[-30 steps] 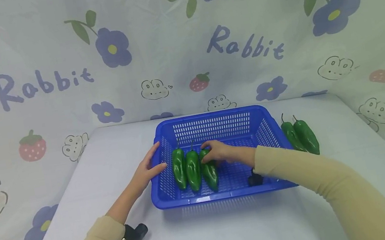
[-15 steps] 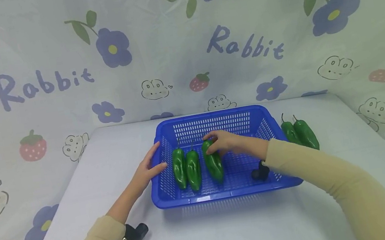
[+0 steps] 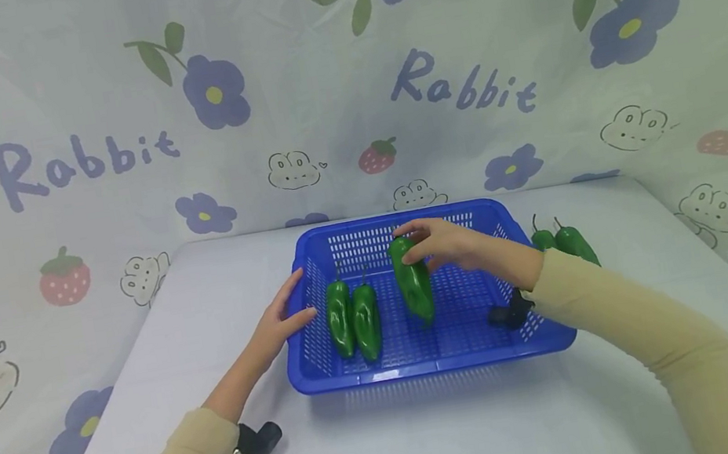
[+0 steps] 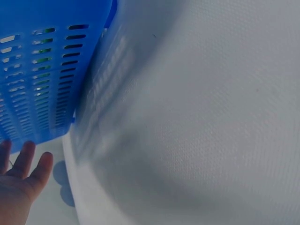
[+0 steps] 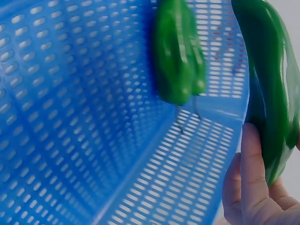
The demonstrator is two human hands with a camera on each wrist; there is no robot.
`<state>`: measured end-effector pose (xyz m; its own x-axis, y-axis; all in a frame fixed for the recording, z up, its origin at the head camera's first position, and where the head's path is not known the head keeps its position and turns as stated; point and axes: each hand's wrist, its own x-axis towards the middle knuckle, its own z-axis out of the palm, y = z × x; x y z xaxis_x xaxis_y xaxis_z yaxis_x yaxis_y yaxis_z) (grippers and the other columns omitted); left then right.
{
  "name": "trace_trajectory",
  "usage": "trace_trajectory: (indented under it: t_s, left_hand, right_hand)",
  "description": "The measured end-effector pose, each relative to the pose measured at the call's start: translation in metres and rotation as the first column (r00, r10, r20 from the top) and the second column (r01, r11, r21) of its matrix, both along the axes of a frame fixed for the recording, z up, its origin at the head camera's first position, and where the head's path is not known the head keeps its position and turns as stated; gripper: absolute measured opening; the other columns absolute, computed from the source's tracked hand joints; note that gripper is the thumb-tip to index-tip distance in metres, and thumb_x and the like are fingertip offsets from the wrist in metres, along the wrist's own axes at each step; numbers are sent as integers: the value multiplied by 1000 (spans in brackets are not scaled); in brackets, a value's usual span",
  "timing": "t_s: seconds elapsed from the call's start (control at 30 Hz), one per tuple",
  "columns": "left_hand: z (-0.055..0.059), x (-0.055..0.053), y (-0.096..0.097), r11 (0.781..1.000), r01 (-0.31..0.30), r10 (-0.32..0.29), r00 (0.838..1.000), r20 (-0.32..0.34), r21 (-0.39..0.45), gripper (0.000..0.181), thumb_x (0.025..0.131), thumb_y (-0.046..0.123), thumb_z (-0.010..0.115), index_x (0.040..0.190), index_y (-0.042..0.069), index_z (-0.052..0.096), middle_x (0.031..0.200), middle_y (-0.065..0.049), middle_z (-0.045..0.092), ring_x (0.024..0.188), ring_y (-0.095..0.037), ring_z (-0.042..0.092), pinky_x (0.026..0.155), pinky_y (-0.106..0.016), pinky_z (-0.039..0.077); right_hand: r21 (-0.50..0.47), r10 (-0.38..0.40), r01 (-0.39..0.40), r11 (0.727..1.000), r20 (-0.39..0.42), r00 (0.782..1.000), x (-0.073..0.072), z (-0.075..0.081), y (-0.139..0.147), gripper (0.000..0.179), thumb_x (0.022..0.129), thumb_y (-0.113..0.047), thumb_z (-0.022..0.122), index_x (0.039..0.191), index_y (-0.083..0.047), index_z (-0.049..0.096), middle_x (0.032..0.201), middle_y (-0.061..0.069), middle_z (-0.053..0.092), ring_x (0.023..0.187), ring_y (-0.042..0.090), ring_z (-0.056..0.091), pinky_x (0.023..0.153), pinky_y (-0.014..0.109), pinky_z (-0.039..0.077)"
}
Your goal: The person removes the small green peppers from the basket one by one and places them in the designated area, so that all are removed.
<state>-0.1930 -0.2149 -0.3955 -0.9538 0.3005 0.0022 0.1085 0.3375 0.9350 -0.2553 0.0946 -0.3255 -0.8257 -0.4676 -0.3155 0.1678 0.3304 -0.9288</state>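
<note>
My right hand (image 3: pixel 445 242) grips a long green chili pepper (image 3: pixel 414 286) near its stem end, holding it above the floor of a blue plastic basket (image 3: pixel 401 373). In the right wrist view the fingers wrap the held pepper (image 5: pixel 272 84), beyond the basket's perforated wall. Two more green peppers (image 3: pixel 366 322) lie side by side at the left inside the basket. At the basket's left rim, my left hand (image 3: pixel 273 327) rests with fingers spread and fairly straight. The left wrist view has those fingers beside the basket's slotted side (image 4: pixel 42 84).
Two green peppers (image 3: pixel 576 245) lie on the white table (image 3: pixel 440 437) right of the basket, partly hidden by my right sleeve (image 3: pixel 636 319). A printed cloth (image 3: pixel 316 107) hangs behind the table. Black wrist cameras (image 3: pixel 259 439) stick out from both wrists.
My right hand has lifted the third pepper from beside the other two and carried it up and to the right. My left hand has stayed at the rim.
</note>
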Motion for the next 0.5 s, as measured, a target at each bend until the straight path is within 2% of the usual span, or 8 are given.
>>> trace_trajectory:
  t_s: [0.2,0.5]
  left_hand:
    - [1,0,-1,1000,-5,5,1000,0,-7,73,88,25,54,148,18,13,152,-19,10,135,-43,20,103,-57,25]
    - [-1,-1,0,1000,-10,10,1000,7,3,72,88,26,54,148,20,14,153,-17,9,136,-42,18,104,-57,25]
  right_hand:
    - [-65,-11,8,998,-43,999,5,19,20,61,83,-3,60,138,-7,35,130,18,44,104,27,55,84,43,51]
    - [-86,-61,51,995,-120,991,9,41,54,60,85,-3,56,139,-4,32,131,19,41,103,21,53,86,39,49]
